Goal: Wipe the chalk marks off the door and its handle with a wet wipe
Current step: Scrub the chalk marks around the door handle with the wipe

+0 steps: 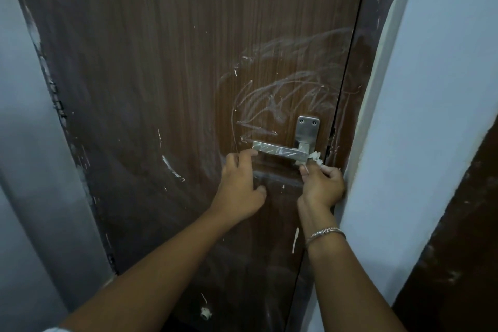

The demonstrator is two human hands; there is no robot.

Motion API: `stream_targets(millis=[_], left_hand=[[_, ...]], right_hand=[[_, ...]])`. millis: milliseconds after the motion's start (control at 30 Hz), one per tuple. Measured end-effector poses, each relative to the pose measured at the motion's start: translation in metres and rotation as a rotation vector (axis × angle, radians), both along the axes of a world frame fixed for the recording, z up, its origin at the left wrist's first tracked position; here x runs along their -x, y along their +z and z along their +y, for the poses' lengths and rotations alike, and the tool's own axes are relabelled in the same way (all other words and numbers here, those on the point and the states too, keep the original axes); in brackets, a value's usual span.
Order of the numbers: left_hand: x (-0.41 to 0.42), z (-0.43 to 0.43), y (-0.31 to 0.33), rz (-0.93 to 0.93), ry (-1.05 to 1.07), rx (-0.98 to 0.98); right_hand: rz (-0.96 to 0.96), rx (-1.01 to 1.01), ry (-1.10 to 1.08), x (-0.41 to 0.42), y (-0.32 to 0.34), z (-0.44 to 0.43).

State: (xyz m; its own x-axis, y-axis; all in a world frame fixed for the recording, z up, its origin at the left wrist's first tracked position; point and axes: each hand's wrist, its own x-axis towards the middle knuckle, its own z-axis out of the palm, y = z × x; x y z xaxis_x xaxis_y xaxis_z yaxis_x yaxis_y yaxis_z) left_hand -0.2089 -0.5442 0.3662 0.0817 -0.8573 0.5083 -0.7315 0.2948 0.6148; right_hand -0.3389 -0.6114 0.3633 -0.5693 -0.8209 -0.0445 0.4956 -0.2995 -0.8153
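Handle axis: I see the handle [280, 150] running level across the door [161, 89], free end to the left, pivot at the right.
Right hand: my right hand [322, 183] pinches the wet wipe [314, 158] against the pivot end, so the stroke runs leftward.
Left hand: my left hand [241, 186] is loose, fingertips touching the free end, holding nothing.
Chalk marks: the chalk marks [283, 100] lie above the handle.
Hidden: the handle's underside; most of the wipe.
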Motion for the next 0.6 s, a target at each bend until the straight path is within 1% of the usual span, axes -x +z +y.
stream_targets(millis=[100,233,400,433,533,600], left_hand=[[-0.001,0.002,0.000,-0.035,0.006,0.004],[-0.002,0.002,0.007,-0.055,0.020,0.007],[-0.004,0.002,0.009,-0.077,0.027,0.042],[-0.005,0.002,0.009,-0.079,0.030,0.041],[-0.005,0.002,0.009,-0.074,0.037,0.023],[-0.005,0.001,0.008,-0.069,0.040,0.015]], right_hand=[[0.031,0.007,-0.051,-0.006,-0.002,0.002],[0.134,0.007,0.018,-0.019,-0.001,0.007],[0.036,0.016,-0.087,-0.013,-0.007,0.002],[0.053,0.012,-0.082,-0.014,-0.009,0.001],[0.107,-0.033,0.020,-0.019,-0.012,0.002],[0.075,-0.045,0.006,-0.017,-0.013,0.001]])
